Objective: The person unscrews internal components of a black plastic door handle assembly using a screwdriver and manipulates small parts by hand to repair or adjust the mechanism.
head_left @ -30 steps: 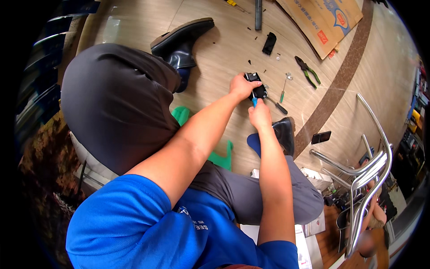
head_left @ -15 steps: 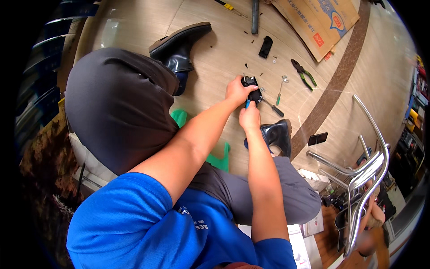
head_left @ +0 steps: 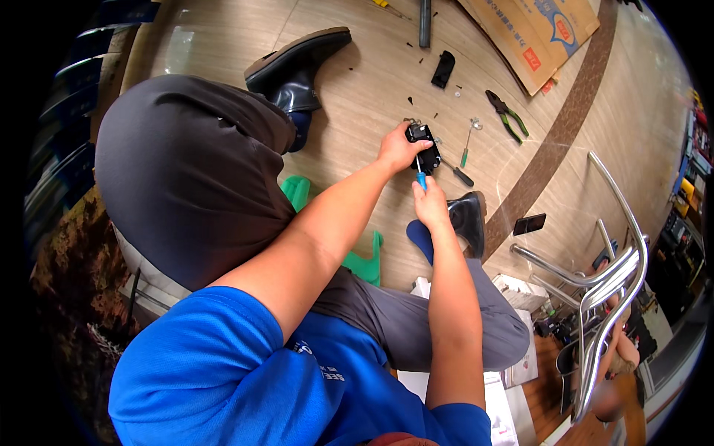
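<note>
My left hand (head_left: 400, 149) is closed round a small black device (head_left: 428, 159), its thumb lying across the top. In my right hand (head_left: 431, 204) is a screwdriver (head_left: 422, 181) with a blue handle, gripped near its end. The shaft points away from me and reaches the device; where its tip sits inside I cannot make out. Just right of the device lies a dark-handled screwdriver (head_left: 462, 176), and beyond that a green-handled one (head_left: 465, 157). A loose black cover (head_left: 443, 69) rests on the floor farther off, with several small dark screws scattered around.
Green-handled pliers (head_left: 508, 117) lie to the right, below a flattened cardboard box (head_left: 532, 41). A dark tube (head_left: 425, 22) is at the far edge. My boots (head_left: 301, 70) flank the work. A phone (head_left: 529, 224) and a chrome tubular frame (head_left: 610, 286) are at right, a person (head_left: 625, 353) beyond it.
My right hand has drawn back slightly from the device, so more of the screwdriver's shaft and blue handle shows. The left hand keeps hold of the device, which has shifted a little.
</note>
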Demonstrator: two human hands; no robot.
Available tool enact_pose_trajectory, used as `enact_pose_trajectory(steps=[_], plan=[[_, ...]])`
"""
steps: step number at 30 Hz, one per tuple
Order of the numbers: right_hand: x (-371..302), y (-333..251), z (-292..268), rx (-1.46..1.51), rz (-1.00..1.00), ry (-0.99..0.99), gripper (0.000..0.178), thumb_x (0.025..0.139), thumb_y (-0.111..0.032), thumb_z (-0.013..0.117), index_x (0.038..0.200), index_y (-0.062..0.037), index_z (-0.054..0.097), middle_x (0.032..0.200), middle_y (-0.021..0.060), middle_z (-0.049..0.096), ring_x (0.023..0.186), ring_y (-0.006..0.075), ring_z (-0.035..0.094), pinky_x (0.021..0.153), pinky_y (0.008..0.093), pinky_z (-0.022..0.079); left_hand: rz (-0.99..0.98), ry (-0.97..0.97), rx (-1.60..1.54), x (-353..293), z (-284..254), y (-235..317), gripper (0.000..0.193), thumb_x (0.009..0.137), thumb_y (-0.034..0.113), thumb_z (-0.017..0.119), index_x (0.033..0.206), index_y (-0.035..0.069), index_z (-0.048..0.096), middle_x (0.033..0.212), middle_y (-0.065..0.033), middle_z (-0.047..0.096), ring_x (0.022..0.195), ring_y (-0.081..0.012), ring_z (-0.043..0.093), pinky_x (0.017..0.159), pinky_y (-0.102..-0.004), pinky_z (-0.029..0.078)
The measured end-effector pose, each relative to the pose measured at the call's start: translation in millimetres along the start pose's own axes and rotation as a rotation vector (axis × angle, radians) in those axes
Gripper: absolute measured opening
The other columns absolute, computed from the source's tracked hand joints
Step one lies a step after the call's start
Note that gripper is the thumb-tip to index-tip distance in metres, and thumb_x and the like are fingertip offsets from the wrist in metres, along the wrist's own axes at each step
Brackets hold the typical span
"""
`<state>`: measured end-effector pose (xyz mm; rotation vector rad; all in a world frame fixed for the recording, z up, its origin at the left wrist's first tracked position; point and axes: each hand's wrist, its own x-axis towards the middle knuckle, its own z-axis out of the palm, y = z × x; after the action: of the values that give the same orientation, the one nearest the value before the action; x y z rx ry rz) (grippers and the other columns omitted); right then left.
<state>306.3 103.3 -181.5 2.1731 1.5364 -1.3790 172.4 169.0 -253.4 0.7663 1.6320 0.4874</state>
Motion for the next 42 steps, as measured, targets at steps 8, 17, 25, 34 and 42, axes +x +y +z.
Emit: enact_pose_trajectory(steps=[8,17,25,34,42], plan=[[-4,0,12,0.018,0.071,0.001,0.031,0.096,-0.029,0.058,0.106,0.0003,0.055,0.082,0.0296,0.065,0.081,0.0497,0.063,0.075,0.0509,0.052,-0.020,0.012,0.003,-4,5,3,0.078,0.070,0.038,0.088,0.131,0.000,0.058,0.115,-0.0214,0.069,0.108,-0.0325,0.067,0.094,-0.0392,0.053],[-17,-47,22,-0.066,0.222,0.092,0.033,0.095,-0.026,0.053,0.111,0.0026,0.054,0.095,0.0336,0.066,0.095,0.0487,0.065,0.083,0.0536,0.050,-0.052,0.052,0.065,-3,9,12,0.076,0.069,0.038,0.089,0.129,0.002,0.060,0.112,-0.0208,0.070,0.104,-0.0324,0.069,0.092,-0.0391,0.054],[-18,-61,31,-0.110,0.373,0.052,0.033,0.098,-0.027,0.046,0.119,-0.0012,0.048,0.102,0.0308,0.068,0.100,0.0466,0.066,0.088,0.0545,0.051,-0.104,0.074,0.112,-12,7,25,0.078,0.068,0.040,0.089,0.130,0.003,0.060,0.112,-0.0208,0.070,0.104,-0.0326,0.069,0.091,-0.0396,0.054],[-15,-52,45,-0.061,0.369,0.138,0.037,0.096,-0.027,0.051,0.113,0.0043,0.046,0.102,0.0339,0.066,0.102,0.0487,0.064,0.088,0.0557,0.049,-0.045,0.036,0.144,-13,10,28,0.077,0.069,0.041,0.088,0.129,0.002,0.060,0.110,-0.0215,0.070,0.103,-0.0347,0.068,0.091,-0.0405,0.053],[-19,-20,-3,-0.194,0.124,0.018,0.034,0.094,-0.029,0.057,0.110,0.0005,0.055,0.096,0.0316,0.067,0.097,0.0488,0.064,0.086,0.0538,0.050,0.098,-0.029,0.146,4,12,-7,0.086,0.069,0.042,0.088,0.135,-0.001,0.052,0.114,-0.0243,0.068,0.107,-0.0367,0.066,0.092,-0.0423,0.053]])
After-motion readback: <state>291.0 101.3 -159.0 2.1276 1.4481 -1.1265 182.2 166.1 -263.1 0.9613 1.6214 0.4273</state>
